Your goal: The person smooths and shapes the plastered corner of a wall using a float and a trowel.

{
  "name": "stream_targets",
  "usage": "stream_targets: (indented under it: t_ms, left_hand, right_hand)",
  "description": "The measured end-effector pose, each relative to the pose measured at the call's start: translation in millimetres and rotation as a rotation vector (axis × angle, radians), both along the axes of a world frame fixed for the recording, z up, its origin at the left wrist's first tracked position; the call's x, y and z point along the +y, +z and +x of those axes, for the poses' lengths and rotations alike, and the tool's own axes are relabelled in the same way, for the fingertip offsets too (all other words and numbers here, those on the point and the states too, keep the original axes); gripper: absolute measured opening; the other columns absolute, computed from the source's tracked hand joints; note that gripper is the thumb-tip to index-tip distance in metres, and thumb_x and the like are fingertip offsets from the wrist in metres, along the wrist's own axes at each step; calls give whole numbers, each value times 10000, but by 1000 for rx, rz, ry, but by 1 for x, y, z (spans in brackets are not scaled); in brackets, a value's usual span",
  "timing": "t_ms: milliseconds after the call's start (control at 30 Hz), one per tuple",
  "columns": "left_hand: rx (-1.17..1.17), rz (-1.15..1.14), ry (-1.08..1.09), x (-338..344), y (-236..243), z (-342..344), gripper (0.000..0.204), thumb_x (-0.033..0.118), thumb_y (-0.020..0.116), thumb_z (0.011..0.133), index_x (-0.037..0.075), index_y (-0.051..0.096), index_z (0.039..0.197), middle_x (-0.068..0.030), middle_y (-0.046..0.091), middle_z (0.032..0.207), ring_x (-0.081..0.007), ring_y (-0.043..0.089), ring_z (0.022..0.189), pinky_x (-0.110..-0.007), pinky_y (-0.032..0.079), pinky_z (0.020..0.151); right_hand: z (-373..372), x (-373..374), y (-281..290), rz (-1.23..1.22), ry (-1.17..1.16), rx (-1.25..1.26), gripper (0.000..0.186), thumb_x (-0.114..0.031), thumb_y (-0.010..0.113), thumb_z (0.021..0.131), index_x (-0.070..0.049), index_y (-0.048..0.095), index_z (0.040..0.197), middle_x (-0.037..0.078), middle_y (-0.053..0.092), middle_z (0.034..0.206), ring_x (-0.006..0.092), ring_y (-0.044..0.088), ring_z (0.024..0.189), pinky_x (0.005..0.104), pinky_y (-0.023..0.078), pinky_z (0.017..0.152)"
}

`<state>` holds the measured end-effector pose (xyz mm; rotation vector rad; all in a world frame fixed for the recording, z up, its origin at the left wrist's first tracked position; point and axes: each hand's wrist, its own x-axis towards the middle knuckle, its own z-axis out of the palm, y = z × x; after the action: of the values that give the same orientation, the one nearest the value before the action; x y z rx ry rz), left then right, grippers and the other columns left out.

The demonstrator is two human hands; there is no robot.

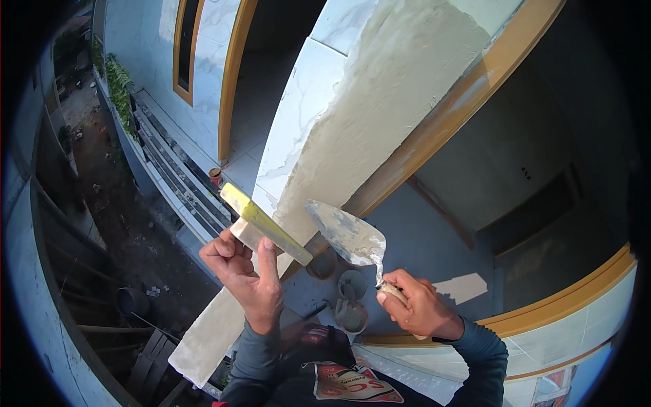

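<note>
My left hand [254, 281] is closed round the pale grip of a plastering float [268, 224] with a yellow edge, held up at a slant. To its right, my right hand [422, 305] grips the wooden handle of a pointed trowel [346, 234]. Grey-white plaster smears the trowel's blade, which points up and left towards the float; a gap separates the two tools. Beyond them stretches a strip of wall coated with beige plaster [386, 102], between white marbled tiles [298, 115] and a wooden frame [441, 136]. Neither tool visibly touches the plaster.
Buckets [352, 285] stand on the floor below my hands. A pale plastered ledge [207, 339] runs down at lower left. Dark planks [169, 156] and a small cup [215, 173] lie left, above a drop to bare ground. An opening with a wooden frame [576, 292] is at right.
</note>
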<state>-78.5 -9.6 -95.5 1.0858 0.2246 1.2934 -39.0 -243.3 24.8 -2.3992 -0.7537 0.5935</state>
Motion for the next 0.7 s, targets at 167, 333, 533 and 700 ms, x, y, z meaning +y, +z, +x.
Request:
stream_targets:
  t_ms: [167, 333, 533, 700]
  left_hand:
    - [-8, 2, 24, 4, -2, -4, 434, -35, 632, 906, 109, 285, 1125, -90, 430, 1126, -149, 474, 1076, -285, 451, 927]
    - [-14, 1, 5, 4, 2, -4, 425, -21, 634, 919, 113, 285, 1121, -94, 441, 1114, -154, 486, 1070, -283, 449, 922]
    - [3, 4, -6, 1, 6, -3, 421, -16, 639, 923, 111, 287, 1114, -91, 444, 1111, -151, 488, 1067, -280, 436, 931]
    - [37, 25, 17, 1, -3, -1, 428, -18, 648, 920, 111, 288, 1112, -89, 445, 1108, -150, 493, 1073, -285, 441, 929]
  right_hand:
    - [-2, -6, 9, 124, 9, -212, 277, -141, 640, 949, 47, 547, 1129, 117, 643, 794, 163, 625, 667, 315, 483, 600]
    - [11, 2, 24, 180, -130, -162, 249, -127, 639, 954, 35, 548, 1120, 77, 624, 739, 100, 586, 650, 287, 461, 599]
    - [8, -5, -9, 61, 90, -333, 239, -91, 668, 906, 38, 561, 1076, 173, 642, 772, 306, 651, 648, 360, 501, 646]
    - [-1, 1, 42, 182, -34, -489, 281, -94, 653, 927, 43, 546, 1148, 216, 651, 835, 330, 668, 685, 379, 507, 632]
